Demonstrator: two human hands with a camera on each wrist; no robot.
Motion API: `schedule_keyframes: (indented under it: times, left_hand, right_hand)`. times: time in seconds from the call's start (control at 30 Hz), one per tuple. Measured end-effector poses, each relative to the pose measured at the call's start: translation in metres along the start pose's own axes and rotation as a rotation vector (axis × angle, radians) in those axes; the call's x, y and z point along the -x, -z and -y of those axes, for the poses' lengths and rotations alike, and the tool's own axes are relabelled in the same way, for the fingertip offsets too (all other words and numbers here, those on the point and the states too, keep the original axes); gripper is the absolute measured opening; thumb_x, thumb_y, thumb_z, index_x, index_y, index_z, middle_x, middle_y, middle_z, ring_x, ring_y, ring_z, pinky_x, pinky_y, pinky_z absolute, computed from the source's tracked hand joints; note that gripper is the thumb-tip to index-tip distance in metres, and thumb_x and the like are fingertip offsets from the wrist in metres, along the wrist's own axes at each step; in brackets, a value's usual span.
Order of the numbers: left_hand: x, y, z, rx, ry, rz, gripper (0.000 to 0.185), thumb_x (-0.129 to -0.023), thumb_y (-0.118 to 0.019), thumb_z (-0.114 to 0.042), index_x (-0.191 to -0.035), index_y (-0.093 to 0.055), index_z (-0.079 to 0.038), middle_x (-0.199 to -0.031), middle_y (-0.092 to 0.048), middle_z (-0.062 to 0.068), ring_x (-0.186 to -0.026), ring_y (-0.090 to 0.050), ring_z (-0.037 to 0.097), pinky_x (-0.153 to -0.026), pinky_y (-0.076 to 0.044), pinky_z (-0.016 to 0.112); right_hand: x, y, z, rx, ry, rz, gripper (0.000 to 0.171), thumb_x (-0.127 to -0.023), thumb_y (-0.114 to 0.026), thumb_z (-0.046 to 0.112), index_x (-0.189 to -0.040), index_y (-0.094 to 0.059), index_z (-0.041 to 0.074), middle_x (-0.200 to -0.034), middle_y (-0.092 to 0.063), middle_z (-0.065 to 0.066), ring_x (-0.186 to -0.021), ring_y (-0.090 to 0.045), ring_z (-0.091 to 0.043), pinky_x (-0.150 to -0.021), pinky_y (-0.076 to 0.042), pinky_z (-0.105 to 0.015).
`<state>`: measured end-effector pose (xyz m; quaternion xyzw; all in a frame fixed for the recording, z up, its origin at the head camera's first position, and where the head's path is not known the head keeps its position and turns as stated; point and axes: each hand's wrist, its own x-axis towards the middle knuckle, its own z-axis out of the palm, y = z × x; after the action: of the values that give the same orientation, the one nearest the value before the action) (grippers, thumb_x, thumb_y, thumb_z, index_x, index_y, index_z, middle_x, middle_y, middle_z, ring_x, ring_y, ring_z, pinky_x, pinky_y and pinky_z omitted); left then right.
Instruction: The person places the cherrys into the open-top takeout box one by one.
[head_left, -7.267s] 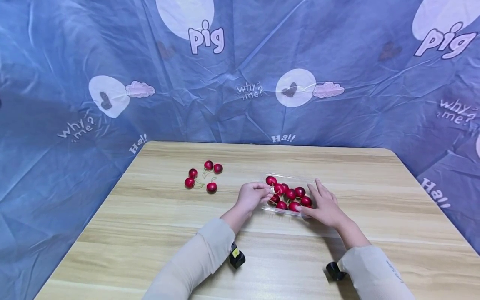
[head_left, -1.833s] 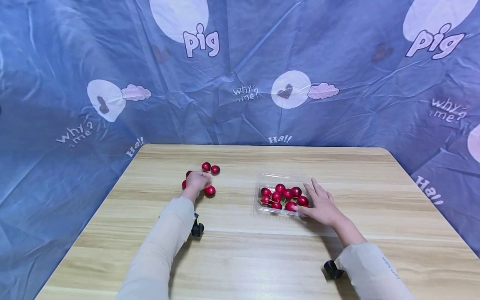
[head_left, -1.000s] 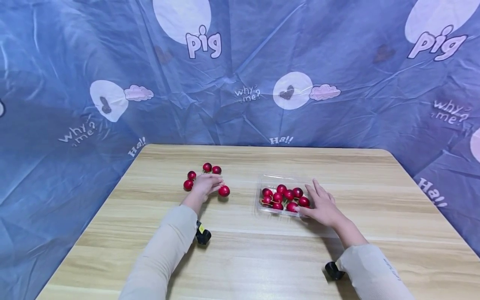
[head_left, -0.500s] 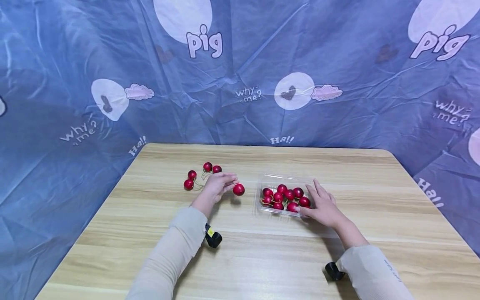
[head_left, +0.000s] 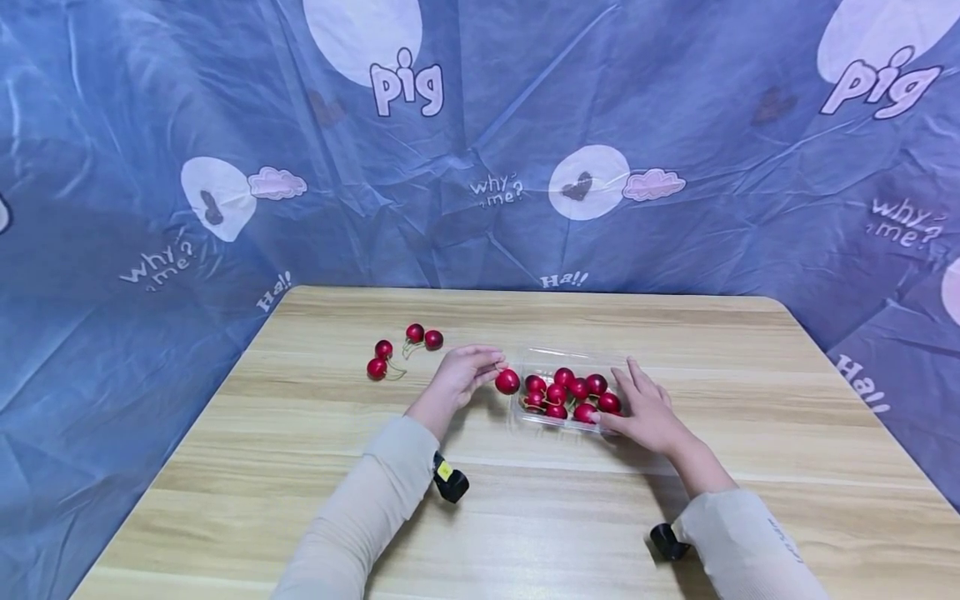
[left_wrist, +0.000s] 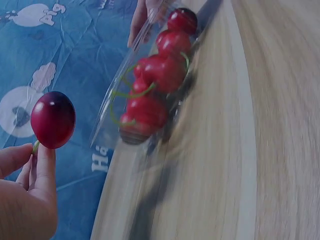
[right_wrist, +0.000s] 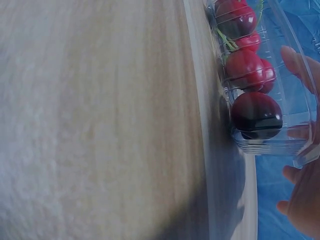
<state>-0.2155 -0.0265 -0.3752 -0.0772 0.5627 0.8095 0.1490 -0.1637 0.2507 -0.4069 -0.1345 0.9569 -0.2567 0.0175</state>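
Note:
My left hand [head_left: 459, 375] pinches a cherry [head_left: 507, 382] by its green stem, just left of a clear plastic box [head_left: 552, 423]. In the left wrist view the held cherry [left_wrist: 53, 120] stands above the fingertips, dark red and glossy, apart from the box. Several red cherries [head_left: 556, 394] with stems lie inside the box. My right hand [head_left: 648, 417] holds the right end of the box, thumb at the near side and fingers spread toward the far side. The right wrist view shows the transparent wall [right_wrist: 280, 147] of that end close to the hand.
To the left on the wooden table [head_left: 480, 517] lie two pairs of loose cherries, one pair nearer [head_left: 377, 368] and one farther back [head_left: 415, 332]. A blue printed cloth [head_left: 450, 225] hangs behind the table's far edge.
Since the earlier frames, my left hand has reached the loose cherries, picked one up by its stem and carried it right to the box's left edge. The right hand stays at the box.

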Motion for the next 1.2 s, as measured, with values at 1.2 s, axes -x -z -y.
schedule_keyframes:
  times: [1.2]
  left_hand:
    - [-0.012, -0.059, 0.031, -0.072, 0.025, 0.14, 0.03, -0.08, -0.051, 0.01, -0.11, -0.048, 0.015, -0.103, -0.053, 0.029, -0.078, -0.061, 0.024, -0.076, -0.051, 0.029]
  right_hand:
    - [-0.002, 0.001, 0.0, -0.003, -0.013, 0.018, 0.087, -0.074, -0.058, 0.049, -0.133, -0.022, -0.005, -0.139, -0.001, -0.026, -0.124, -0.006, -0.042, -0.097, -0.004, -0.06]
